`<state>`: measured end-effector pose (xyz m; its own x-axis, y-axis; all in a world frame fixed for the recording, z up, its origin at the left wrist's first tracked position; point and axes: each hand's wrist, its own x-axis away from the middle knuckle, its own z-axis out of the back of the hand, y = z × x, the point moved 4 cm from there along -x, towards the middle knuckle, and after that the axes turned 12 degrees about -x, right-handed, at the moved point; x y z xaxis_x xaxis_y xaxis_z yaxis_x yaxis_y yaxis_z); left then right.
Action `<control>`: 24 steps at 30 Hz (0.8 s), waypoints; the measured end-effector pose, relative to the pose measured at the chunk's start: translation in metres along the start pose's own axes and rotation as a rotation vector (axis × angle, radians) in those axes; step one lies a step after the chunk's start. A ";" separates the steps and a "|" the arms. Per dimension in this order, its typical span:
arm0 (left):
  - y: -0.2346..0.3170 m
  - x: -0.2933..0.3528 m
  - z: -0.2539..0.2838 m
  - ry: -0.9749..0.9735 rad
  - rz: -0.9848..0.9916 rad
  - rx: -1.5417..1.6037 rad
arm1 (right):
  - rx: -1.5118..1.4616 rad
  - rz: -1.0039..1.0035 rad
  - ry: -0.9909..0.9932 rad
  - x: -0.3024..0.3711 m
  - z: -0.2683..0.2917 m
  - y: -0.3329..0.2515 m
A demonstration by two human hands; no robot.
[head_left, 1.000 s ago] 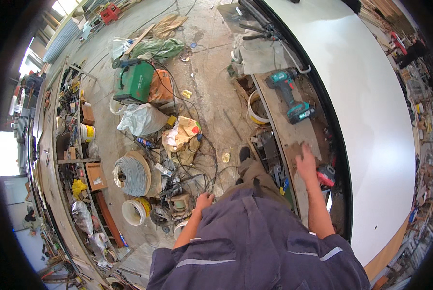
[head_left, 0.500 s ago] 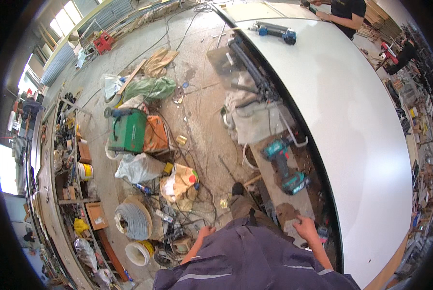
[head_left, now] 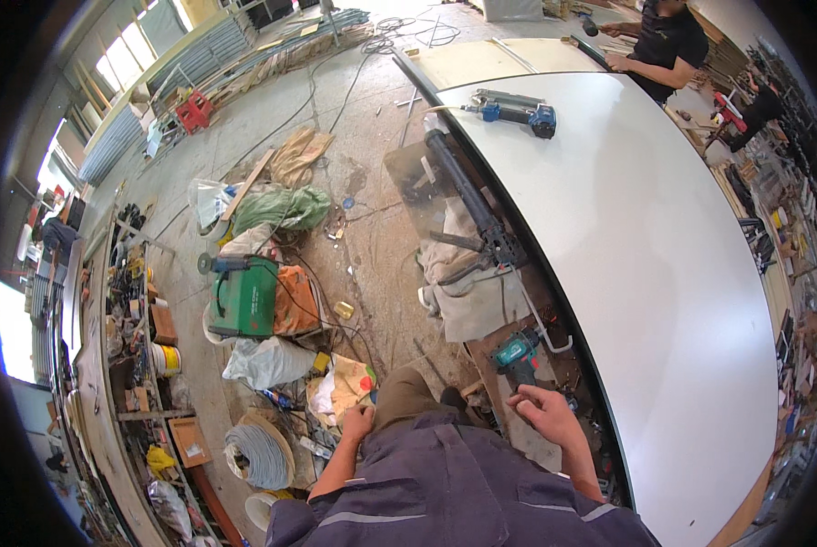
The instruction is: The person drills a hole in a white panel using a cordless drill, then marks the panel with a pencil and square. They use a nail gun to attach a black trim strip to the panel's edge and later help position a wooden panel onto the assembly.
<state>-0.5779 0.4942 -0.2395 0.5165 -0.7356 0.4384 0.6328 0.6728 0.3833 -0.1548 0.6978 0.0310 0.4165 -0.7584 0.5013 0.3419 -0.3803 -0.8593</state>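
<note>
My right hand (head_left: 547,415) reaches over the shelf beneath the white panel, holding nothing, its fingers apart. Just beyond its fingertips lies a teal and black cordless drill (head_left: 516,350); my hand covers the drill's lower part, and whether they touch I cannot tell. My left hand (head_left: 357,421) hangs beside my thigh with its fingers curled in and nothing visible in it. Farther along the shelf, a long black caulking gun (head_left: 468,187) with a bent metal rod rests by a crumpled grey cloth (head_left: 481,305).
On my right runs the large white panel (head_left: 664,273), a blue nail gun (head_left: 518,115) at its far end. Another person (head_left: 668,46) stands beyond it. To my left are a green machine case (head_left: 244,301), a grey cable coil (head_left: 258,456), bags, and cables across the floor.
I have moved forward along the panel. My right hand has come up to the drill, and its fingers have spread. My left hand has risen slightly and remains at my side.
</note>
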 end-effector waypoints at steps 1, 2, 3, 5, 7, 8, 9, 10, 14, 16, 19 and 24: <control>0.000 -0.008 0.009 -0.067 0.129 -0.001 | -0.101 0.053 0.046 -0.008 -0.002 0.005; 0.005 -0.017 0.017 -0.045 0.095 0.004 | -0.121 0.052 0.063 -0.015 -0.003 0.010; 0.006 -0.023 0.023 -0.021 0.063 0.010 | -0.141 0.053 0.079 -0.022 -0.005 0.013; 0.004 -0.030 0.032 -0.009 0.041 0.014 | -0.160 0.016 0.089 -0.032 -0.016 -0.011; -0.010 -0.050 0.025 0.018 0.028 -0.014 | -0.170 0.044 0.067 -0.053 -0.024 -0.007; -0.017 -0.057 0.021 0.028 0.023 -0.030 | -0.177 0.054 0.056 -0.063 -0.030 -0.007; -0.024 -0.063 0.018 0.004 0.040 -0.026 | -0.153 0.059 0.046 -0.072 -0.034 -0.016; -0.034 -0.065 0.017 -0.023 0.064 -0.026 | -0.134 0.057 0.033 -0.081 -0.042 -0.029; -0.072 -0.094 0.011 -0.160 0.104 -0.042 | -0.074 0.041 -0.016 -0.139 -0.074 -0.062; -0.080 -0.121 0.011 -0.223 0.110 -0.073 | -0.036 0.037 -0.008 -0.174 -0.090 -0.082; -0.090 -0.162 0.020 -0.226 0.147 -0.072 | -0.150 0.028 0.041 -0.231 -0.116 -0.110; -0.117 -0.227 0.076 -0.267 0.142 -0.057 | -0.061 -0.030 0.011 -0.322 -0.162 -0.160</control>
<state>-0.8129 0.5887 -0.3222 0.4369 -0.5826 0.6853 0.6005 0.7562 0.2600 -0.4804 0.9175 -0.0094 0.3976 -0.7518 0.5260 0.3021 -0.4341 -0.8487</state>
